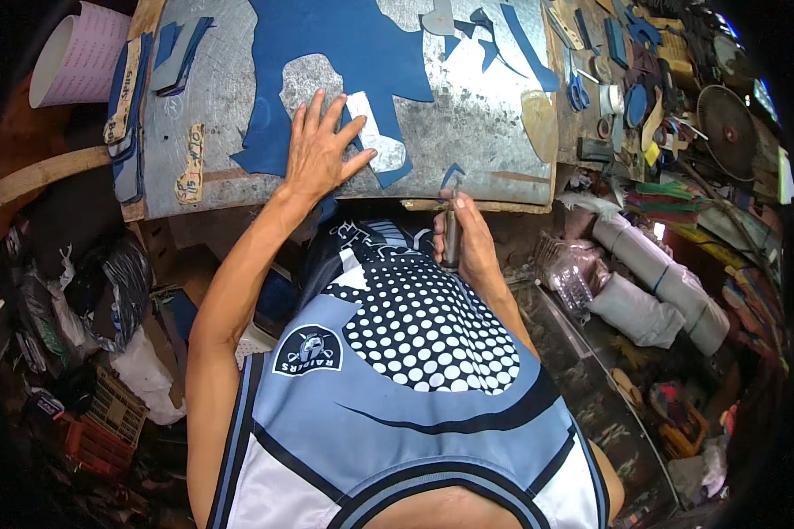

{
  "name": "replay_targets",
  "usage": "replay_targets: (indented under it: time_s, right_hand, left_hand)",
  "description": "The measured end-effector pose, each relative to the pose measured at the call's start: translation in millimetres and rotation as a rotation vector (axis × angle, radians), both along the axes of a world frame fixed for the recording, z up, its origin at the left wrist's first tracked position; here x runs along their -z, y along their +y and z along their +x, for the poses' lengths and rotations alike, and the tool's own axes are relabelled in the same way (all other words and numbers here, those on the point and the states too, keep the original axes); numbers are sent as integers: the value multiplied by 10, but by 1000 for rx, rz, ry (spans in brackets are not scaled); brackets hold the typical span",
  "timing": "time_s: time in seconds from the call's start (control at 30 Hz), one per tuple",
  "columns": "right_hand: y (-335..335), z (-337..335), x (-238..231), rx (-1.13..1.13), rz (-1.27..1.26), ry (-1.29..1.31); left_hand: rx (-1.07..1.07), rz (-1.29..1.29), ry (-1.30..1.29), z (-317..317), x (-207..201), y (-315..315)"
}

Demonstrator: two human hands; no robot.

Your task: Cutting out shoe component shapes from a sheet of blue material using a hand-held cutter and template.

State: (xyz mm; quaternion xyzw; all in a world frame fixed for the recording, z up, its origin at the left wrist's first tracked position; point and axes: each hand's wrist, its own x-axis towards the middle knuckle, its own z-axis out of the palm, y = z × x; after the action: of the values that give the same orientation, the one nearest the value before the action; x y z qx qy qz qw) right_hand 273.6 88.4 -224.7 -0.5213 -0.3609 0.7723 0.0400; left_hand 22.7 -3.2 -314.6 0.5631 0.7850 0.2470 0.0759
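My left hand (316, 152) lies with spread fingers on a blue sheet of material (344, 48) on the metal-topped table (225, 115). Its thumb and index finger touch a whitish pattern piece (384, 145) lying on the sheet. A cut-out with a curved edge shows bare metal just beyond the fingers. At the table's front edge, my right hand (472, 236) is closed around a tool with a thick, round grey-brown handle (452, 234); its tip is too small to make out. A small bent blue scrap (453, 172) lies just beyond this hand.
Blue strips (528, 48) and a tan pattern piece (539, 123) lie at the table's right side. Scissors (578, 91) and a white tape roll (610, 100) sit farther right, near a round fan (730, 128). Wrapped rolls (666, 264) stand below right; bags (119, 300) lie at left.
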Motion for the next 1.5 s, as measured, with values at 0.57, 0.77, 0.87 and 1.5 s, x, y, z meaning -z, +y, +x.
replay_targets:
  time_s: [0.57,0.77,0.87,1.5]
  right_hand:
    - [51,-1293,400,-839,1297,-176]
    - [61,-1531,653,-749,1380,-288]
    - [41,-1590,611,-749,1375,-325]
    - [77,-1593,740,-753,1466,-333]
  left_hand:
    - [370,-802,-426,-571,-516,1278]
    - [487,-975,-423,-546,-663,1370]
    - [547,-1060,-422,-540,-660,1418]
    - [534,-1061,-309,-449,-808,1390]
